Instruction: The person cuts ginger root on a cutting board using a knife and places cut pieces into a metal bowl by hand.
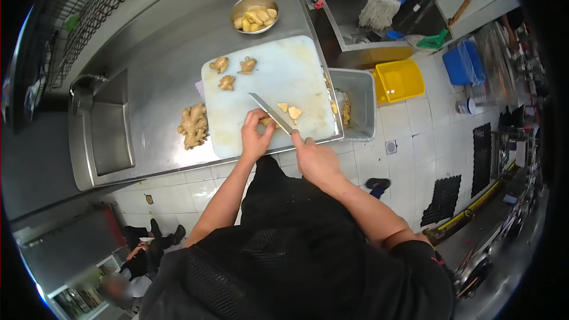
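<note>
Your right hand (317,163) has its fingers wrapped around the handle of a long knife with a silver metal blade (271,112). Your left hand (256,136) has its thumb and fingers clamped on a small pale-yellow ginger piece (269,122), over the near part of the white rectangular cutting board (284,62); I cannot tell if the blade touches this piece. To the right of the blade lie flat cut ginger pieces (295,112). Just left of the board is a large knobbly brown ginger root (193,125). Three small brown ginger knobs (247,66) lie farther, at the board's left side. Beyond the board, a round metal bowl (239,9) contains yellow ginger chunks (258,18).
</note>
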Action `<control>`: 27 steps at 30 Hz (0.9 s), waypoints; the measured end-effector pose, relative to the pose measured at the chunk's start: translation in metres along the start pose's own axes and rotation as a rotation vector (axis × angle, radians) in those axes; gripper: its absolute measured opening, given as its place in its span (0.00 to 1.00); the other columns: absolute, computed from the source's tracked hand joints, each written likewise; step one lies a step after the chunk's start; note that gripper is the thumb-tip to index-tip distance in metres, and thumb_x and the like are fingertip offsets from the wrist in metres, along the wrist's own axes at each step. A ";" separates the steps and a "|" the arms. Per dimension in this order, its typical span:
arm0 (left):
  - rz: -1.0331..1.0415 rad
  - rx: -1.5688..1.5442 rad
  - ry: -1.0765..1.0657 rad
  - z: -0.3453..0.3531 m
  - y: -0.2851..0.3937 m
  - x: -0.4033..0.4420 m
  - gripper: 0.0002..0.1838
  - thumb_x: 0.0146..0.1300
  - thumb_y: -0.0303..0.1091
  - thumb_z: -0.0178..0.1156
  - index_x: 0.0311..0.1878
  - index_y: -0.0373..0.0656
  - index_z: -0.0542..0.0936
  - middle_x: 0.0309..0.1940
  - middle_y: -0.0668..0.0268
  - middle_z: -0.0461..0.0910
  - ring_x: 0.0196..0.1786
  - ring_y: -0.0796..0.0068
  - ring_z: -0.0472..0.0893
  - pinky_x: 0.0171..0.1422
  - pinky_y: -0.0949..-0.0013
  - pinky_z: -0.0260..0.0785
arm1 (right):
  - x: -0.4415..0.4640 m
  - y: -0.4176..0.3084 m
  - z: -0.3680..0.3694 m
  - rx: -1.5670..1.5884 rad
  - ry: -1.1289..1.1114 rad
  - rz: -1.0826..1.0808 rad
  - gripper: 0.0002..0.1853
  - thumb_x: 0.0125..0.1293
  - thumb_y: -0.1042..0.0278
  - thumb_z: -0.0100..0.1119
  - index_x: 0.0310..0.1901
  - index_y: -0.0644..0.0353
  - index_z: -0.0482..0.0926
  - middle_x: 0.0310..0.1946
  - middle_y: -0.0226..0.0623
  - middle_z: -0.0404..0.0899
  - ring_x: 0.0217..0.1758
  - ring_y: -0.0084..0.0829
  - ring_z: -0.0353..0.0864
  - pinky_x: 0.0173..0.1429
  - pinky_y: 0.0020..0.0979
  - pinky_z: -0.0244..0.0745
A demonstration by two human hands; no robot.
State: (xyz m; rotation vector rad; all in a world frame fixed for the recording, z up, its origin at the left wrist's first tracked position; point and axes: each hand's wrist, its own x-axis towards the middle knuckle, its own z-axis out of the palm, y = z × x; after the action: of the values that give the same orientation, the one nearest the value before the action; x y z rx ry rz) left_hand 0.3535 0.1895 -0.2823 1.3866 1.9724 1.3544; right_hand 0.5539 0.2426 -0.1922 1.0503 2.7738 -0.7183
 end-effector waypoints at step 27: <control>0.148 0.249 0.054 -0.015 0.011 -0.017 0.11 0.64 0.24 0.62 0.49 0.38 0.82 0.51 0.55 0.82 0.52 0.54 0.81 0.58 0.58 0.74 | -0.014 0.018 0.008 0.251 0.025 0.078 0.25 0.67 0.72 0.54 0.65 0.61 0.66 0.32 0.58 0.83 0.34 0.63 0.83 0.40 0.59 0.76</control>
State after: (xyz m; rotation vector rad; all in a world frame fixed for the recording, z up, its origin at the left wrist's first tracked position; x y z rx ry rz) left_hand 0.3555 0.1674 -0.2699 1.6531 2.1708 1.2526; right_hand 0.5751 0.2421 -0.2033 1.2085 2.6967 -1.0703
